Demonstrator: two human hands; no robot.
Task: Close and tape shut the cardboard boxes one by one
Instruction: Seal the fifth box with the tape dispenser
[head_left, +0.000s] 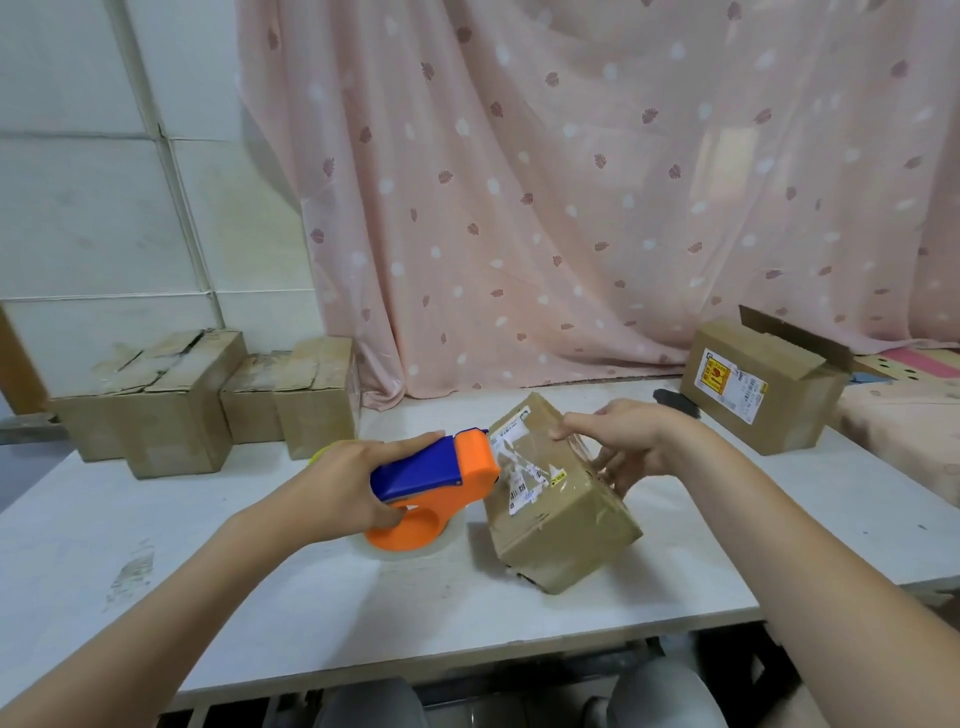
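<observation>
- Pink curtain (571, 208) with a leaf print hangs behind our white table (260, 571), and pale wall panels fill the left side.
- We have the box in hand (558, 499) near the middle of the table, tipped up on one lower edge so that its labelled, already glossy top faces us and the dispenser; we judge this tilt is meant to give the tape a clean run over the seam and down the end.
- Our left hand (343, 483) grips the orange and blue tape dispenser (436, 483), fingers curled round its body and thumb along the top. Its nose touches the box's near top edge, where a clear strip appears to cross onto the label.
- Our right hand (618, 447) steadies the box from the far side: fingers loosely spread and bent over the top edge and the right face, thumb on top. It braces more than it clamps, likely to hold the box against the pull of the tape.
- Three closed boxes (171, 400) stand together at the table's back left, which we take as the finished pile.
- One open box (763, 389) with a raised flap waits at the back right, well apart from our hands, probably next in line. A dark object (675, 402) lies just beside it; we cannot tell what it is.
</observation>
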